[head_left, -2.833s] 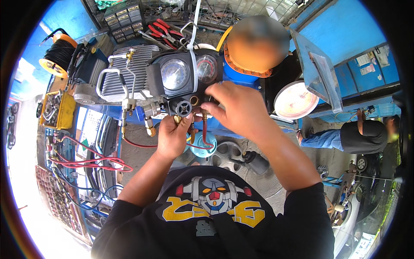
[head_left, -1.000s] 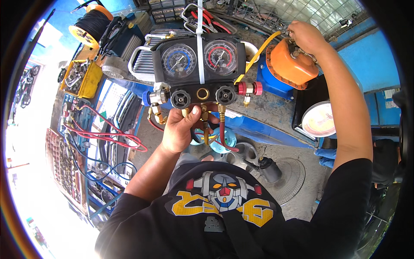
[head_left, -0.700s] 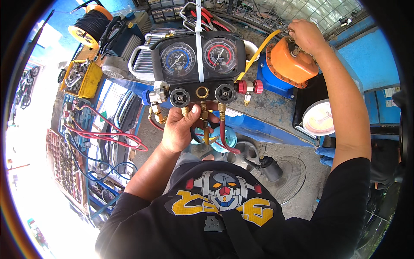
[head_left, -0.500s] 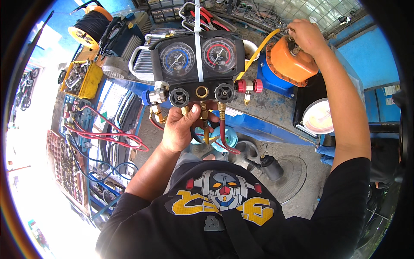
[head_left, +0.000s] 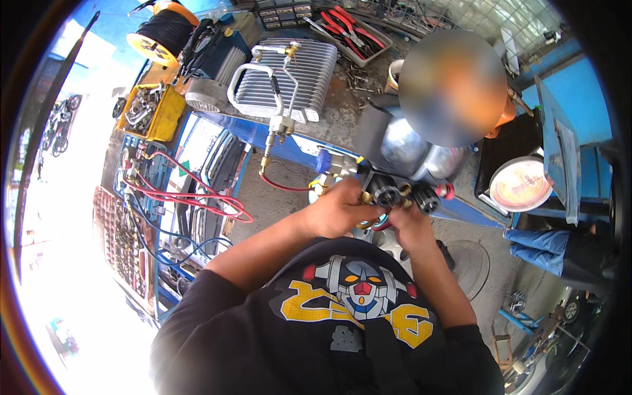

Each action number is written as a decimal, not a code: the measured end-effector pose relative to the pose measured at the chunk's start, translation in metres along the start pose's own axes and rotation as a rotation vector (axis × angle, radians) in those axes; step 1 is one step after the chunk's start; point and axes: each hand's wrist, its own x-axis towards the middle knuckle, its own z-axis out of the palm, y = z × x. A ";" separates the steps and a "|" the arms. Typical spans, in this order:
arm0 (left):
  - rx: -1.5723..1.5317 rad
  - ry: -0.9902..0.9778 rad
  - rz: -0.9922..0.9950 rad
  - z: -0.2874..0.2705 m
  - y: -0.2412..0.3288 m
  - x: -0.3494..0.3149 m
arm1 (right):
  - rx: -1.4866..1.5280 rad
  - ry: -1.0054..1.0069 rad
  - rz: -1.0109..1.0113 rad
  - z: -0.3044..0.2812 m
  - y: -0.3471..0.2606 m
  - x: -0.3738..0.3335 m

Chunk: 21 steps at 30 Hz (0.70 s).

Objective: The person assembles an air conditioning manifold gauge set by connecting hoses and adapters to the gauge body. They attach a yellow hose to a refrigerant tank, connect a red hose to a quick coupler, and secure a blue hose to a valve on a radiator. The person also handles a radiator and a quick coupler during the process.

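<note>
A manifold gauge set (head_left: 385, 191) with black knobs is held in front of my chest, tilted away from me; its gauge faces show only as glare. My left hand (head_left: 339, 209) is closed around its left underside, beside the blue coupler (head_left: 324, 161). At the lower right, below the black knobs, my right hand (head_left: 411, 229) is closed on the same set, fingers partly hidden. A red hose (head_left: 286, 187) runs from the set's left to a brass fitting on the finned evaporator coil (head_left: 296, 79) on the bench. Below the hands, the other hoses are mostly hidden.
A smeared round patch hides much of the orange and blue tank (head_left: 503, 118). Red-handled pliers (head_left: 349, 33) lie in a tray at the back. A round-faced scale (head_left: 520, 184) is at right, a yellow bin (head_left: 155, 112) of parts at left. A floor fan (head_left: 471, 270) stands below.
My right hand has come down from the orange tank's top to the gauge set. The set has moved right and lower and tilted, uncovering the evaporator coil. The view has shifted.
</note>
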 end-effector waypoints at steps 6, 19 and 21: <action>0.478 -0.122 0.157 0.000 -0.006 0.010 | 0.380 0.267 -0.182 0.016 0.024 -0.023; 0.459 -0.050 0.143 -0.016 0.009 -0.031 | 0.411 0.371 -0.215 0.075 0.044 -0.028; 0.458 -0.089 0.088 -0.022 0.011 -0.036 | 0.444 0.400 -0.242 0.082 0.051 -0.025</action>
